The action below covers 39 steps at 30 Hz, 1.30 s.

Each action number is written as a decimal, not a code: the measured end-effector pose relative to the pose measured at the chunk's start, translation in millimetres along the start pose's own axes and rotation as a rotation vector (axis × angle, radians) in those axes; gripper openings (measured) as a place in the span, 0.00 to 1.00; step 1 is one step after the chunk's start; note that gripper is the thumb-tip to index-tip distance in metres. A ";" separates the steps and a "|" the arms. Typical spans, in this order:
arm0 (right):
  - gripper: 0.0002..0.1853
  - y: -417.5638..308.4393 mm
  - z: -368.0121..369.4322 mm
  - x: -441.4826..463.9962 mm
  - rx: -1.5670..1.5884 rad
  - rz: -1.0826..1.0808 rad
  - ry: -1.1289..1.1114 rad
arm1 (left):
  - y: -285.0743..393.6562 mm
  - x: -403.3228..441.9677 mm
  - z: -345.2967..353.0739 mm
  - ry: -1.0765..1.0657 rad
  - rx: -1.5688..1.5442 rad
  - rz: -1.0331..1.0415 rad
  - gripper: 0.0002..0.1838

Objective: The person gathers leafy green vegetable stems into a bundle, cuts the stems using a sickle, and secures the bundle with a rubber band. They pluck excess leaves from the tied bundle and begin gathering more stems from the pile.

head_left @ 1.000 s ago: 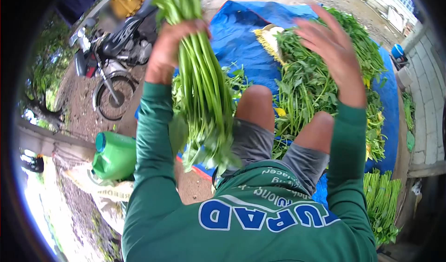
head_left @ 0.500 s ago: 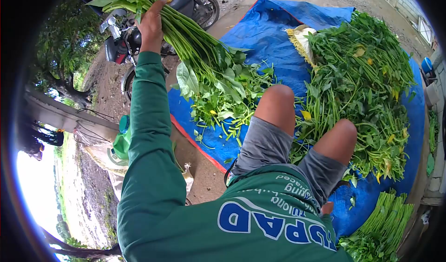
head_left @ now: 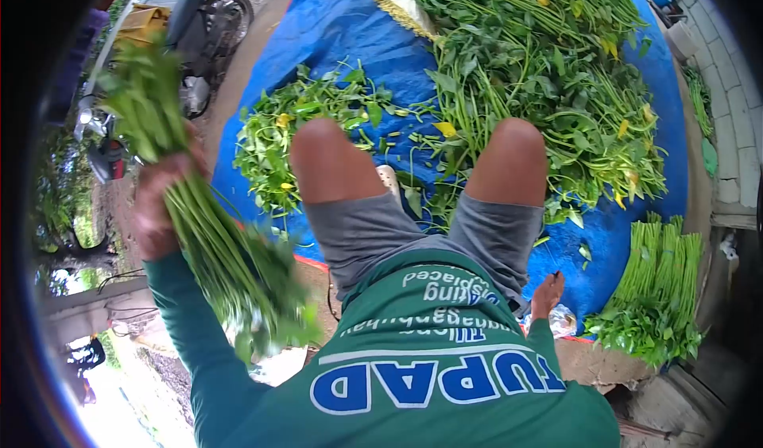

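My left hand (head_left: 163, 202) is closed round the stems of a thick bunch of water spinach (head_left: 218, 237), at the left of the head view. One end of the bunch points up and the leafy end hangs toward my sleeve; both are smeared by motion. Low beside my right thigh is my right hand (head_left: 547, 295), its fingers stretched out and nothing visible in them. A crumpled clear plastic bag (head_left: 562, 321) lies just below that hand. Stacked bundles of stems (head_left: 664, 265) lie to its right on the blue tarp (head_left: 274, 98).
A big heap of loose greens (head_left: 548, 90) covers the tarp's far right. Cut leaves and stem bits (head_left: 270, 146) lie beyond my left knee. A pale sack (head_left: 409, 3) with yellow fringe touches the heap. A motorcycle (head_left: 195, 90) stands at left, a block wall (head_left: 727, 90) at right.
My left hand has swung the bunch back toward my body, down and left in view. The view has turned to the right, and my right hand now shows more fully.
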State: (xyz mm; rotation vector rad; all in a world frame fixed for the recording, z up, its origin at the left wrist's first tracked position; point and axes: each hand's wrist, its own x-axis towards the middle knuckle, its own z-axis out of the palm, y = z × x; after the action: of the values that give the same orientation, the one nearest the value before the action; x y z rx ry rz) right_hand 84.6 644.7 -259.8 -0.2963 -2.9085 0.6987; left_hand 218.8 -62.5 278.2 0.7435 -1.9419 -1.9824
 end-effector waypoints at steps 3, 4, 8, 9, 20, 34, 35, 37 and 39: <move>0.21 -81.6 -97.3 35.1 0.474 0.467 -0.134 | -64.9 -13.4 84.6 -0.042 -0.059 -0.329 0.35; 0.21 -114.7 -122.7 53.6 0.568 0.354 -0.096 | -81.2 -13.0 108.7 -0.090 -0.134 -0.419 0.34; 0.23 -275.1 -199.7 114.8 1.150 0.115 -0.263 | -112.4 13.6 141.0 -0.244 -0.242 -0.520 0.34; 0.23 -310.1 -207.9 122.3 1.264 0.027 -0.361 | -118.1 20.8 139.8 -0.296 -0.224 -0.530 0.38; 0.17 -546.4 -196.6 101.9 0.521 -1.189 -0.917 | -149.1 24.3 99.0 -0.329 -0.101 -0.169 0.15; 0.18 -618.4 -163.2 95.7 0.367 -1.381 -1.001 | -136.1 18.0 62.9 -0.161 -0.292 -0.431 0.28; 0.18 -621.8 -162.3 94.6 0.360 -1.374 -1.010 | -137.2 16.0 65.0 -0.133 -0.343 -0.360 0.29; 0.18 -638.2 -151.9 85.4 0.330 -1.407 -0.969 | -139.8 19.0 63.0 -0.116 -0.376 -0.311 0.29; 0.18 -648.5 -141.4 78.3 0.343 -1.399 -0.977 | -142.8 26.0 63.4 -0.160 -0.343 -0.374 0.30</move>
State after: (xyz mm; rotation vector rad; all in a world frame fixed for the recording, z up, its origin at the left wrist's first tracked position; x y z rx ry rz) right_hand -69.2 157.3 170.8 2.3381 -2.4737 1.0807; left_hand 186.4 -13.0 131.3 0.9288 -1.5566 -2.5818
